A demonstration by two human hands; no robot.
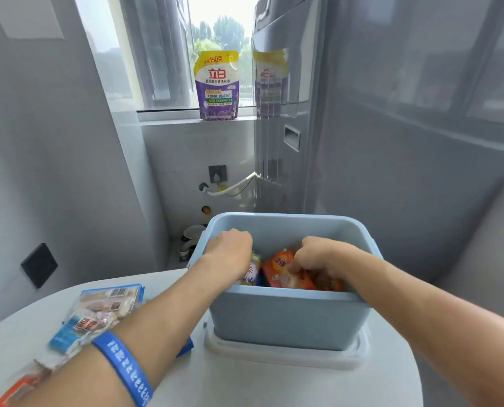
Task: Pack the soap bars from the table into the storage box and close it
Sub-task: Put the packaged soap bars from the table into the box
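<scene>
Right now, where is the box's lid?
In the head view, the white lid lies flat on the table, directly under the blue storage box, right of the unpacked soap packs.

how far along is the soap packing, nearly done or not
Partly done. Several wrapped soap packs already lie inside the blue storage box. Both hands are in it: the right hand presses on an orange pack, the left hand is at the left wall. Left: soap packs on the table, then the white lid, now under the box.

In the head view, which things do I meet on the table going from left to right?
Soap packs still on the table → left hand → orange soap pack in the box → right hand → right rim of the blue storage box.
</scene>
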